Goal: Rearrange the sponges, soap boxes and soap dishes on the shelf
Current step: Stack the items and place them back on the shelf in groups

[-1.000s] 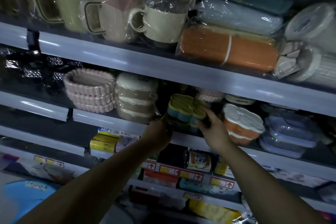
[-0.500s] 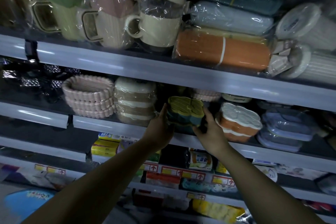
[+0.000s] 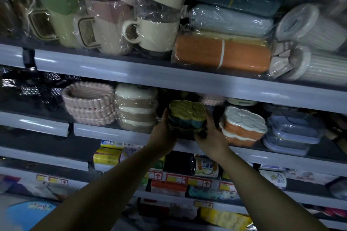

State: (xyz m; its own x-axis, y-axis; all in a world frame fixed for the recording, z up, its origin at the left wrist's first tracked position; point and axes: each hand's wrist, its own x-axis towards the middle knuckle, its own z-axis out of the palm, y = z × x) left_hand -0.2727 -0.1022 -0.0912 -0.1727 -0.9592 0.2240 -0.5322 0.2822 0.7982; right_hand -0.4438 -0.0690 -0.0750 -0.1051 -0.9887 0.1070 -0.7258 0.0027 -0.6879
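Observation:
A stack of cloud-shaped soap boxes with yellow-green lids and teal bases (image 3: 186,115) sits at the middle shelf's front edge. My left hand (image 3: 163,133) grips its left side and my right hand (image 3: 211,137) grips its right side and underside. To the right stands an orange soap box stack with a white lid (image 3: 244,125). To the left is a wrapped stack of brown and cream soap boxes (image 3: 136,108), then a stack of pink ribbed soap dishes (image 3: 90,105). More pink dishes (image 3: 213,99) lie behind the held stack.
Clear lidded containers (image 3: 293,133) stand at the shelf's right. The upper shelf carries wrapped mugs (image 3: 155,32), an orange roll (image 3: 221,52) and ribbed cups (image 3: 319,65). Below are packaged goods (image 3: 109,154) and price labels (image 3: 180,177). The grey shelf lip (image 3: 169,77) overhangs the stack.
Both hands have pushed the yellow-green and teal stack a little deeper onto the shelf and slightly leftward. My left hand has closed in against its side.

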